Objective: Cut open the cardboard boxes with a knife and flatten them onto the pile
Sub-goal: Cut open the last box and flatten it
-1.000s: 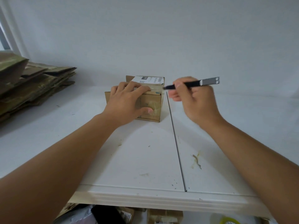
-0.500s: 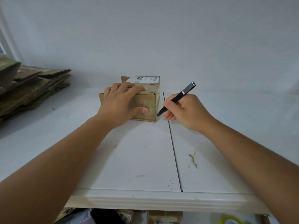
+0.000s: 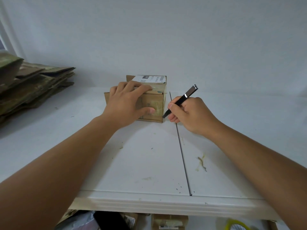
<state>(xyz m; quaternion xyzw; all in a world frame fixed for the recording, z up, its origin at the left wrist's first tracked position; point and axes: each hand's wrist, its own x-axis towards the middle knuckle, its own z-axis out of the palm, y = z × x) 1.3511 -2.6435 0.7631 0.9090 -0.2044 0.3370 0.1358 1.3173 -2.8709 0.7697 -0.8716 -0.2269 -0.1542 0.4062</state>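
Change: knife (image 3: 180,101) tip is lower than half a second ago, now at the box's near right bottom corner.
Left hand (image 3: 127,103): laid over cardboard box (image 3: 152,105), fingers on top, thumb pressing front face.
Right hand (image 3: 191,113): fingers curled tight round the knife.
Box position: table (image 3: 149,163) centre, far from front edge.
Count: one box, one knife, one flattened pile (image 3: 31,87) at left.
Label (image 3: 150,79): white shipping sticker, print unreadable.
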